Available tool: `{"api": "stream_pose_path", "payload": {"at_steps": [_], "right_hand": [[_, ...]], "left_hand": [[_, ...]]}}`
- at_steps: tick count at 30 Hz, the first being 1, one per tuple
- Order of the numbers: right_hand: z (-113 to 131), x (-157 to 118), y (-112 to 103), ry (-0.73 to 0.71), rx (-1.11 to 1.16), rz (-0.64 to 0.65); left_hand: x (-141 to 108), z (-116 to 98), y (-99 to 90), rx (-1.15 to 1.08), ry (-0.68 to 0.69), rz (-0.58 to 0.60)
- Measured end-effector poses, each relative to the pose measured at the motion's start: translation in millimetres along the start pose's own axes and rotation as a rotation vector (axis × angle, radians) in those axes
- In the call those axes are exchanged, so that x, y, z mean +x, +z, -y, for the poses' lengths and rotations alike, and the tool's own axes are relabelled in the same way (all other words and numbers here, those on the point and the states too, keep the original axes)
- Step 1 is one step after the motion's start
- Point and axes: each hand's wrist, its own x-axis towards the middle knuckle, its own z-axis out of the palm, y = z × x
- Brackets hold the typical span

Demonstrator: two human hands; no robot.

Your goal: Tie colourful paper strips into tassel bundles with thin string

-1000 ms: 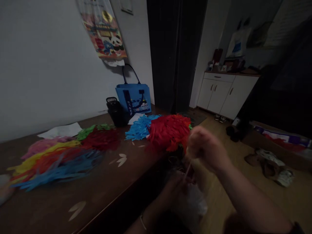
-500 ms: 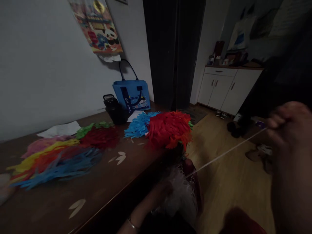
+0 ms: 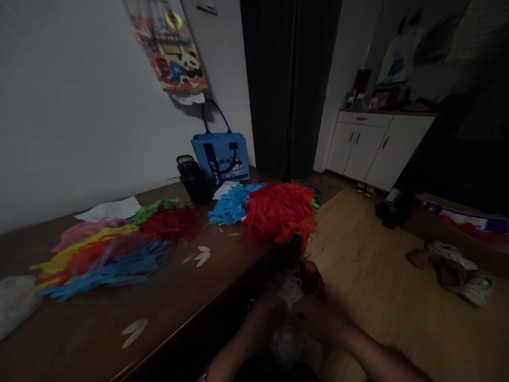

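Below the table's front edge, my left hand [image 3: 270, 313] and my right hand [image 3: 312, 315] are close together, low in the view. Both are dim and blurred, with their fingers curled inward. A whitish, stringy bundle [image 3: 290, 291] shows just beyond them. Beneath them is a pale, rounded, translucent thing [image 3: 286, 346], its kind unclear. Whatever the fingers pinch is too dark to make out. Nearest on the table corner lies a red and orange pompom of strips [image 3: 274, 209], beside a light blue pompom [image 3: 228, 204].
On the brown table [image 3: 191, 297] lie several coloured strip bundles [image 3: 111, 254], white paper [image 3: 109, 208] and a clear plastic bag [image 3: 16, 302]. A black bottle [image 3: 193, 180] and a blue tote bag [image 3: 220, 156] stand behind. Shoes [image 3: 453, 268] lie on the wooden floor [image 3: 358, 260].
My right hand has come down and left from the far right, where it held a white string taut, to beside my left hand. The string no longer shows. The view has shifted slightly.
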Motion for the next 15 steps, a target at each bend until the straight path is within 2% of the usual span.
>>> {"api": "stream_pose_path", "payload": {"at_steps": [2, 4, 8, 10, 12, 14, 15], "right_hand": [[-6, -3, -2, 0.005, -0.017, 0.017], [-11, -5, -14, -0.002, -0.020, -0.010], [-7, -4, -35, -0.030, 0.001, -0.172], [-1, -6, -45, -0.051, 0.210, -0.289], [3, -13, -61, -0.055, 0.521, -0.398], [4, -27, -89, -0.041, 0.718, -0.525], [3, -35, -106, -0.036, 0.730, -0.649]], "left_hand": [[-1, 3, 0.8, 0.020, 0.026, 0.018], [2, 5, 3.7, 0.029, 0.060, 0.048], [13, 9, 11.6, 0.039, 0.109, 0.099], [15, 10, 12.6, 0.049, 0.113, 0.114], [15, 11, 10.6, 0.063, 0.103, 0.121], [12, 11, 6.7, 0.085, 0.082, 0.121], [11, 12, 4.4, 0.097, 0.067, 0.119]]}}
